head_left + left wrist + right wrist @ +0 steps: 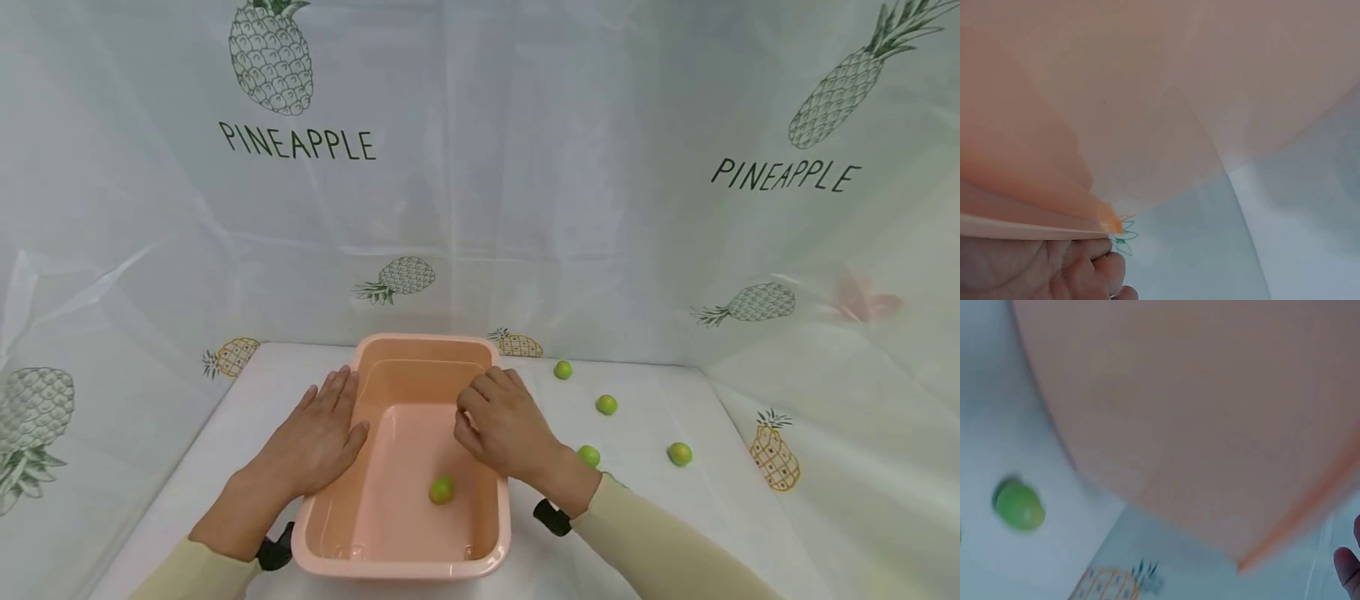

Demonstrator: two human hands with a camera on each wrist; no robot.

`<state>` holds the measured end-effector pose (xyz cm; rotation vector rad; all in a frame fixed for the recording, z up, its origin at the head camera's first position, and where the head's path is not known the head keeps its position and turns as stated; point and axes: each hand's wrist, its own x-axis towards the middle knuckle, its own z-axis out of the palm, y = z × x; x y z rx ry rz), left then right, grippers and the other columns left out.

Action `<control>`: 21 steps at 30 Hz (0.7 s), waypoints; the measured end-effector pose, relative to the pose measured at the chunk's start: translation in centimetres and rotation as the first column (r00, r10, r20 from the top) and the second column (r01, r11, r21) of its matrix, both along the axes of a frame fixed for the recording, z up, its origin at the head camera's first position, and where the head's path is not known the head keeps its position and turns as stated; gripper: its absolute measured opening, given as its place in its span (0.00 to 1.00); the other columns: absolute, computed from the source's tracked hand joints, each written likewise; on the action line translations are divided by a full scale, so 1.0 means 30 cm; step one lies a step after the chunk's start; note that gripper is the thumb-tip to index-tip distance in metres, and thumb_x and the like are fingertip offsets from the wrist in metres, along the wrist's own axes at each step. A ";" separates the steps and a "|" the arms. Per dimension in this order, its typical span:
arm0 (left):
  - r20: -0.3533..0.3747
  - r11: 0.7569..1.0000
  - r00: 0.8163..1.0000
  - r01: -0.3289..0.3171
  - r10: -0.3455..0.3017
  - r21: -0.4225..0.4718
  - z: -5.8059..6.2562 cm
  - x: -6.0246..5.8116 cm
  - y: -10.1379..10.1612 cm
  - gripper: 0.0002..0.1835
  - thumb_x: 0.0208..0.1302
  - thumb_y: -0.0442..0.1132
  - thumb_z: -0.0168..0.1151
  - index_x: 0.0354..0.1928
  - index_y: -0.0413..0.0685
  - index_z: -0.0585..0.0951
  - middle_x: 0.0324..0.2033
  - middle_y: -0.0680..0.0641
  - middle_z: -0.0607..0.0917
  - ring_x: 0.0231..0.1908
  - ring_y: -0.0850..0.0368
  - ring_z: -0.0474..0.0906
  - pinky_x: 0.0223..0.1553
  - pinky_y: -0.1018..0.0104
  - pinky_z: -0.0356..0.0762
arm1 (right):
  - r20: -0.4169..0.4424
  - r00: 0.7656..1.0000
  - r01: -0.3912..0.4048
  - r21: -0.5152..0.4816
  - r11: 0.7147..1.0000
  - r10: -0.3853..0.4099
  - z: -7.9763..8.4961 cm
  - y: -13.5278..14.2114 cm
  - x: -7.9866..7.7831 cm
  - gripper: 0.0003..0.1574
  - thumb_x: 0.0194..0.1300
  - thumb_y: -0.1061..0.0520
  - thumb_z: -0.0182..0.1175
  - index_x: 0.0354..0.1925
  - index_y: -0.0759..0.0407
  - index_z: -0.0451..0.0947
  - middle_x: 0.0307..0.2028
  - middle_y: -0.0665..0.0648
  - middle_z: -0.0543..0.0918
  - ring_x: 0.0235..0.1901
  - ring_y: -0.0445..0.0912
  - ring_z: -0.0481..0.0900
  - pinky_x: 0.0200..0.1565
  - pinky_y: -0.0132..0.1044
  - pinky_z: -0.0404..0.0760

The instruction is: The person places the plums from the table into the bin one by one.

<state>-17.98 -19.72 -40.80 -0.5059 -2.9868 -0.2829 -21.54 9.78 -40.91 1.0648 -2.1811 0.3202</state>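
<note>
A pink plastic basin [405, 570] holds one green lime [441, 490] on its floor. On the basin's left rim rests my left hand [318, 433], fingers extended forward and thumb toward the inside. The left wrist view shows the palm and fingers [1094, 269] along the rim. My right hand [506, 421] is at the right rim, its fingers bent over the inside. No lime shows at its fingertips [1347, 569] in the right wrist view, but most of the hand is out of frame; I cannot tell whether it holds anything.
Several limes lie on the white table [645, 533] right of the basin, among them a far lime [563, 369] and a yellowish-green lime [680, 453]. One lime [588, 456] lies close by my right wrist. Behind the table hangs a pineapple-printed sheet [525, 200].
</note>
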 end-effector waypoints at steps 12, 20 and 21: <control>0.023 1.000 1.000 0.000 -0.001 0.026 -0.006 -0.002 0.000 0.39 0.80 0.46 0.51 0.78 0.23 0.56 0.79 0.24 0.57 0.79 0.26 0.54 0.77 0.30 0.56 | 0.106 0.954 0.285 -0.027 0.958 -0.281 -0.100 0.395 -0.036 0.08 0.63 0.61 0.62 0.27 0.55 0.77 0.25 0.49 0.76 0.30 0.48 0.70 0.36 0.41 0.68; 0.019 1.000 1.000 0.003 -0.003 0.025 0.001 0.003 0.002 0.39 0.80 0.46 0.52 0.78 0.23 0.56 0.78 0.24 0.58 0.79 0.26 0.55 0.76 0.31 0.57 | 0.103 0.942 0.306 0.134 0.942 -0.320 -0.250 0.418 -0.028 0.10 0.59 0.57 0.70 0.34 0.57 0.78 0.30 0.52 0.78 0.34 0.50 0.73 0.39 0.46 0.75; 0.022 1.000 1.000 0.003 -0.004 0.026 0.002 0.001 0.003 0.39 0.80 0.46 0.52 0.78 0.23 0.56 0.78 0.24 0.58 0.79 0.26 0.55 0.76 0.31 0.57 | 0.112 0.939 0.306 0.155 0.939 -0.324 -0.272 0.407 -0.030 0.12 0.58 0.56 0.71 0.35 0.58 0.78 0.31 0.52 0.78 0.35 0.51 0.73 0.40 0.47 0.76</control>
